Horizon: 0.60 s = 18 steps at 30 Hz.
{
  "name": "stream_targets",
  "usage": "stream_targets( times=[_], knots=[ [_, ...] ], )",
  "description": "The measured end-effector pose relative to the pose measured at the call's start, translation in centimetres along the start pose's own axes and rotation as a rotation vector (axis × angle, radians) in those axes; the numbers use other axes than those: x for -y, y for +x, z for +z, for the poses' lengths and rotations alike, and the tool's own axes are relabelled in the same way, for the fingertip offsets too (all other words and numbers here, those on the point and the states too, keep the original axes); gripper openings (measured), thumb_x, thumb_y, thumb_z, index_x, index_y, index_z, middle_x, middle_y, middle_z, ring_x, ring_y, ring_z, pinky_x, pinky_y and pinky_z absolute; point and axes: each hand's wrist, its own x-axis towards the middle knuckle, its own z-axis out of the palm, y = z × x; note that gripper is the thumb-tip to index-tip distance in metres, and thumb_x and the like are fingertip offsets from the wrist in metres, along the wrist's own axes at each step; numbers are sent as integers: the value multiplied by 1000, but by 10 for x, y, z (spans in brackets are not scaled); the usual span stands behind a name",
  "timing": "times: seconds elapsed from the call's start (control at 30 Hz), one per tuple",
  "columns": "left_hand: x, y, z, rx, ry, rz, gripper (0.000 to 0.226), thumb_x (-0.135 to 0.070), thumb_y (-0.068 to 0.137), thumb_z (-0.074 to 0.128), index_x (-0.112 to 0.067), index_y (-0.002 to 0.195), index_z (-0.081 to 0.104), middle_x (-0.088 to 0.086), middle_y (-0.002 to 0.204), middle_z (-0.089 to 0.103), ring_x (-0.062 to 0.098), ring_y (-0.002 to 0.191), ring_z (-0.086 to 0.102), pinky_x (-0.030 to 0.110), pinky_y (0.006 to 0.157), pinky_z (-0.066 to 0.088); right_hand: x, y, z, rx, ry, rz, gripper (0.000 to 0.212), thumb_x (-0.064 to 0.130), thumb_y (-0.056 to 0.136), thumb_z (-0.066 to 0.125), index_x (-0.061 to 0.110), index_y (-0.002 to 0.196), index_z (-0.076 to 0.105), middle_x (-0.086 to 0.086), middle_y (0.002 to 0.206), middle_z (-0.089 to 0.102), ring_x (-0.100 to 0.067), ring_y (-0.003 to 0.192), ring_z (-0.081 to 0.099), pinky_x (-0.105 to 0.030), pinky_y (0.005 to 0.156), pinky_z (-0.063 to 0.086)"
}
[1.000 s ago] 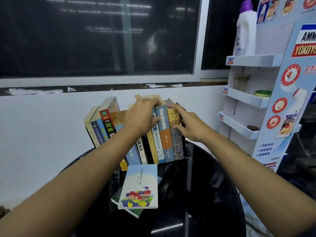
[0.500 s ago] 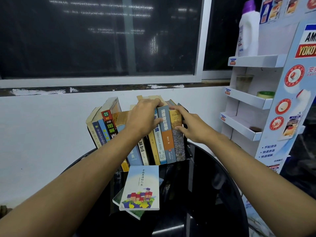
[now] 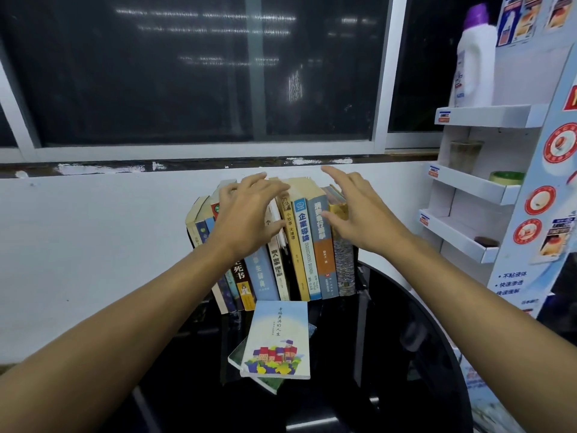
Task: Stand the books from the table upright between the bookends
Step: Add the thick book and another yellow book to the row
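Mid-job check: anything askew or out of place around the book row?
Yes. The row's left books lean, tops tilted left, unlike the upright right books. Two more lie flat on the table, the houses-cover book crooked over a green book.

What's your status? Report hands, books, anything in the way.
Left hand and right hand open, fingers spread at the upright row, holding nothing. Two flat books stacked on the table, not yet shelved. Row looks tight, no obvious gap.

Your round black table [image 3: 390,354] carries a row of books [image 3: 312,260] standing at its far edge. Just in front of them, a pale-blue book [image 3: 278,335] lies flat on a green book [image 3: 270,384].
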Motion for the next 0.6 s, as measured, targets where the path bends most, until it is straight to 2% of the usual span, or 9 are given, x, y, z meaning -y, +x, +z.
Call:
stream_targets(
  times=[0.07, 0.3, 0.47, 0.6],
  knots=[
    [6, -4, -6, -10, 48, -15, 64, -45, 85, 75, -37, 143, 47, -13, 150, 50, 13, 149, 26, 51, 113, 16, 14, 2, 3, -9, -20, -48, 73, 36, 96, 65, 42, 154, 21, 5, 147, 37, -6, 132, 29, -34, 91, 53],
    [16, -18, -10, 24, 163, -85, 61, -52, 87, 69, -36, 142, 49, -12, 147, 53, 13, 149, 26, 57, 112, 11, 48, 13, 19, -30, -159, -146, 63, 44, 94, 65, 31, 148, 38, 8, 142, 47, -15, 129, 40, -49, 104, 44],
    [17, -24, -3, 54, 218, -109, 56, -59, 88, 65, -37, 138, 56, -14, 142, 58, 14, 147, 30, 58, 110, 11, 52, 19, 34, 11, -275, -158, 59, 47, 95, 61, 26, 147, 41, 7, 143, 48, -15, 132, 37, -43, 110, 33],
    [18, -25, 2, 37, 230, -106, 52, -62, 87, 63, -39, 134, 60, -16, 139, 60, 15, 146, 31, 60, 109, 10, 50, 21, 46, -19, -342, -163, 55, 48, 94, 60, 27, 143, 46, 7, 141, 49, -14, 129, 38, -41, 103, 28]
  ],
)
